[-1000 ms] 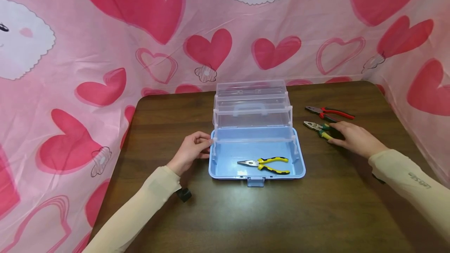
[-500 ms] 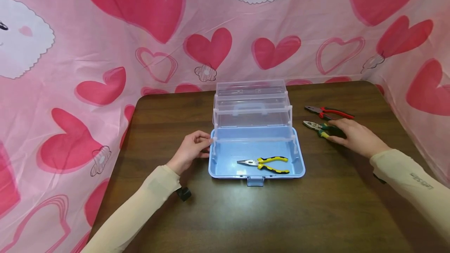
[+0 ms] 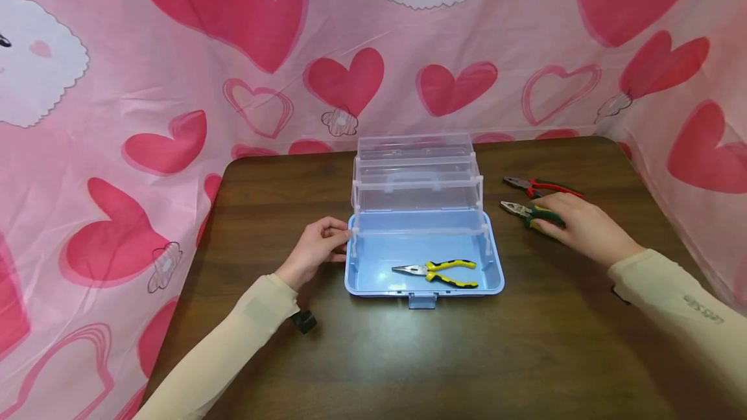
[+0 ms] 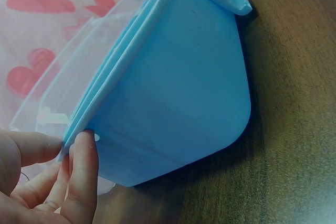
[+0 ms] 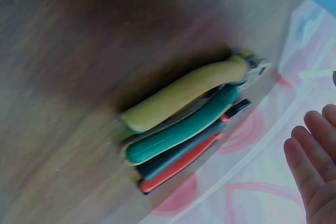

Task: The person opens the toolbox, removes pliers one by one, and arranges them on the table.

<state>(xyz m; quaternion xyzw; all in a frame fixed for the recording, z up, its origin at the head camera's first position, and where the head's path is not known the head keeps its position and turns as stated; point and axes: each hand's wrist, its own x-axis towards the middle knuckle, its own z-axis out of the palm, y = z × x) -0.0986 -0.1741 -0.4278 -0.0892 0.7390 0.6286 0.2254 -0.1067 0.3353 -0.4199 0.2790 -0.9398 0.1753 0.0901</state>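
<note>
A light-blue toolbox lies opened on the table, its clear tiered trays raised at the back. Long-nose pliers with yellow-and-black handles rest in its bottom. At the box's left end, my left hand pinches the rim between thumb and finger, clearly seen in the left wrist view. My right hand hovers over the handles of green-and-yellow combination pliers. In the right wrist view, the fingers are straight and apart from these pliers. Red-and-black pliers lie just behind them.
A dark wooden table carries everything. Pink heart-patterned cloth hangs behind it and along both sides. The box's latch hangs down at its front edge.
My right hand has shifted slightly left over the green-and-yellow pliers, and more of the green handle shows. The view has shifted a little. My left hand stays at the box rim.
</note>
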